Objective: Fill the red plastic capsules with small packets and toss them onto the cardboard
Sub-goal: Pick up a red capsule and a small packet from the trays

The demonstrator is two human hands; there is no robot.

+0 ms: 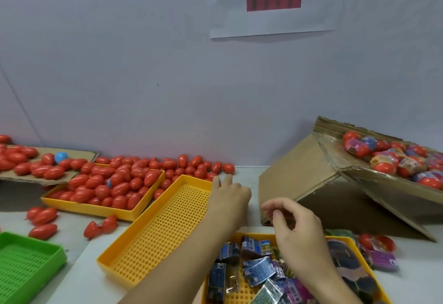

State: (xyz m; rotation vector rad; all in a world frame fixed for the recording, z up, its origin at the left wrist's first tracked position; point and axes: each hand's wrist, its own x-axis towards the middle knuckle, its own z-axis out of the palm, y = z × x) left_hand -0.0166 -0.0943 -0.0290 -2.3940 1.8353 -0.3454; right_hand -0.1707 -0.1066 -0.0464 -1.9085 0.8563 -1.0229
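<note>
Left hand (pixel 227 193) reaches forward over the far end of an empty perforated yellow tray (pixel 158 229), fingers extended and loosely spread, holding nothing, its fingertips near the loose red capsules (pixel 191 167) scattered along the foot of the wall. Right hand (pixel 294 229) hovers above a second yellow tray (pixel 239 294) at the near edge, fingers curled loosely with thumb and forefinger drawn toward each other; whether anything is pinched between them cannot be told. This tray holds the small packets (pixel 257 269), printed in blue, purple and dark tones, piled without order. To the left, a third yellow tray (pixel 100 208) is heaped with closed red capsules, and one open capsule (pixel 100 227) lies in two joined halves on the table just in front of it. Farther left, a flat cardboard sheet (pixel 79 154) carries more red capsules and a single blue capsule (pixel 61 157). A green perforated tray (pixel 26 263) sits at the near left corner. At right, a tilted cardboard box (pixel 309 172) leans with its flap (pixel 374 174) supporting capsules mixed with packets. The work surface is a pale white table (pixel 76 277); behind it stands a plain grey-white wall (pixel 143 76) bearing a paper sign (pixel 273 14) with printed characters and a red bar.
</note>
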